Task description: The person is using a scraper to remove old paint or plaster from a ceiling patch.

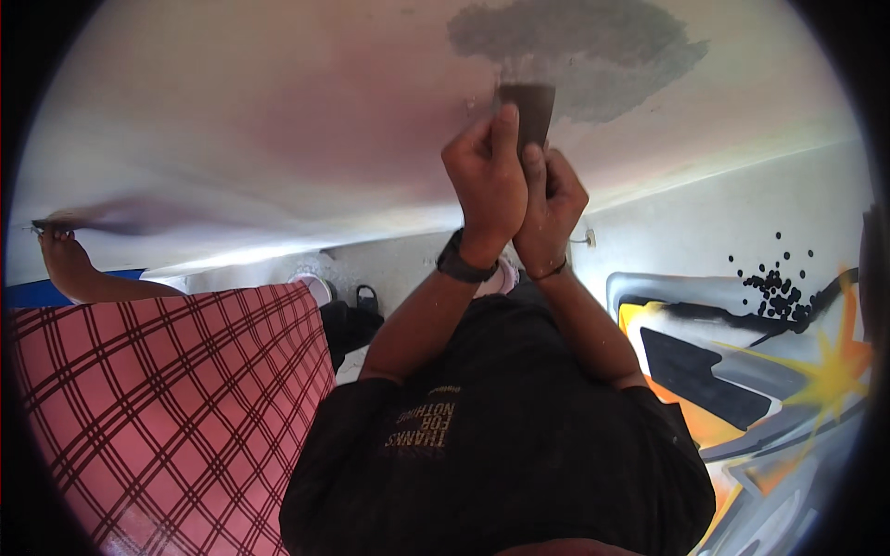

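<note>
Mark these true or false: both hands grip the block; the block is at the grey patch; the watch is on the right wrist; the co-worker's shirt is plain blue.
1. The left hand and right hand both grip the dark block. True.
2. The block sits at the edge of the grey patch on the white surface. True.
3. The watch is on the right wrist. False: it is on the left wrist.
4. The co-worker's shirt is plain blue. False: it is red checked.
</note>
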`<state>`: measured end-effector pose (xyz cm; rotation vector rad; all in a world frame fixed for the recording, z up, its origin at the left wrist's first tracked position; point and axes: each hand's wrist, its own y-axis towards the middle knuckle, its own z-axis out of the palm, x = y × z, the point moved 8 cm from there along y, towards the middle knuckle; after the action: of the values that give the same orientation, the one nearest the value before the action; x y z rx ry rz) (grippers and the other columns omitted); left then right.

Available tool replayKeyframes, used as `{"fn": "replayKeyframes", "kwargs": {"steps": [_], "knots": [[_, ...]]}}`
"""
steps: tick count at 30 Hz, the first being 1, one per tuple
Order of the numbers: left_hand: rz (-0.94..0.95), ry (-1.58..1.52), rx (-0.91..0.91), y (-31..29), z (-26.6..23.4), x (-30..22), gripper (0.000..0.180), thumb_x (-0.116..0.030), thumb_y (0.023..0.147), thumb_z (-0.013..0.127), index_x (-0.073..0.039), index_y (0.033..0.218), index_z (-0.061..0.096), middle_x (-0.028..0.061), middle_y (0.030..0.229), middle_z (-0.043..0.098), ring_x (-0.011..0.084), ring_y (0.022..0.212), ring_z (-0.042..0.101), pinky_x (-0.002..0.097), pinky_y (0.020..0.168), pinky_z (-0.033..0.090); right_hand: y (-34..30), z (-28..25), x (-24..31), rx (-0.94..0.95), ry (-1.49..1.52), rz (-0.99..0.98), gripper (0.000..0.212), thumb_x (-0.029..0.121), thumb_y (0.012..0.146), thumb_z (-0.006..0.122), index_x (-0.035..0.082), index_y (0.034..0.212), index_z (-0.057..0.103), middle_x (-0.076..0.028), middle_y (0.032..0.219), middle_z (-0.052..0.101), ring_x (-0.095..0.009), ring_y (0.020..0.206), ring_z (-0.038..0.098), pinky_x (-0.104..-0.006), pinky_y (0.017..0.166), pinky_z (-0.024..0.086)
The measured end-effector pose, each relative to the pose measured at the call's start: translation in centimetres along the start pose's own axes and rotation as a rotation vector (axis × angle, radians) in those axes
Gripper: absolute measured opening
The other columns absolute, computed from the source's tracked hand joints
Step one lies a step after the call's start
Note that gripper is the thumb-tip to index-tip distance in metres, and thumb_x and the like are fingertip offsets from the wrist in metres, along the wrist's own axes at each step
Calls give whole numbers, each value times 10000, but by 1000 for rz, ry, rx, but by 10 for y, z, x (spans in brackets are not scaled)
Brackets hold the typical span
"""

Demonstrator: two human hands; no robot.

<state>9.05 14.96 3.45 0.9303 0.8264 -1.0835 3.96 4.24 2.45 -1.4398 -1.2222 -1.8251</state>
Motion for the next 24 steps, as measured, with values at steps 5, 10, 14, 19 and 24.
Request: {"fn": "replayKeyframes", "kwargs": {"steps": [5, 10, 14, 19, 24], "knots": [[3, 36, 11, 5, 1, -6, 412, -185, 1000, 598, 15, 652, 508, -45, 584, 472, 31, 592, 377, 256, 503, 320, 6, 3, 11, 3, -62, 8, 261, 137, 1016, 548, -28, 815, 560, -33, 677, 519, -50, 675, 408, -243, 556, 362], [36, 70, -11, 2, 11, 0, 403, -202, 998, 614, -24, 647, 524, -82, 612, 452, 21, 596, 357, 239, 499, 265, 9, -7, 7, -19, -80, -18, 255, 132, 1013, 553, -28, 815, 559, -33, 685, 535, -49, 677, 421, -237, 560, 368], [14, -23, -2, 5, 22, -3, 418, -206, 1001, 609, -40, 632, 504, -82, 608, 452, 18, 592, 358, 235, 498, 271, 16, -12, 12, 1, 14, -34, 241, 127, 1012, 554, -25, 826, 570, -32, 688, 544, -47, 680, 435, -231, 567, 377], [-41, -20, 62, -3, 28, 16, 421, -210, 1005, 599, -62, 624, 497, -81, 598, 436, 20, 575, 353, 234, 495, 278, 14, -22, 8, -29, -11, -15, 286, 135, 1028, 541, -1, 776, 532, 34, 688, 488, -27, 677, 395, -215, 569, 343], [-36, -11, 31, -6, 36, 21, 431, -210, 1003, 602, -65, 614, 485, -82, 585, 424, 20, 566, 347, 239, 489, 266, 17, -32, -5, -26, -11, -10, 252, 119, 1020, 544, -23, 812, 554, 3, 687, 524, -37, 675, 425, -223, 571, 367]]}}
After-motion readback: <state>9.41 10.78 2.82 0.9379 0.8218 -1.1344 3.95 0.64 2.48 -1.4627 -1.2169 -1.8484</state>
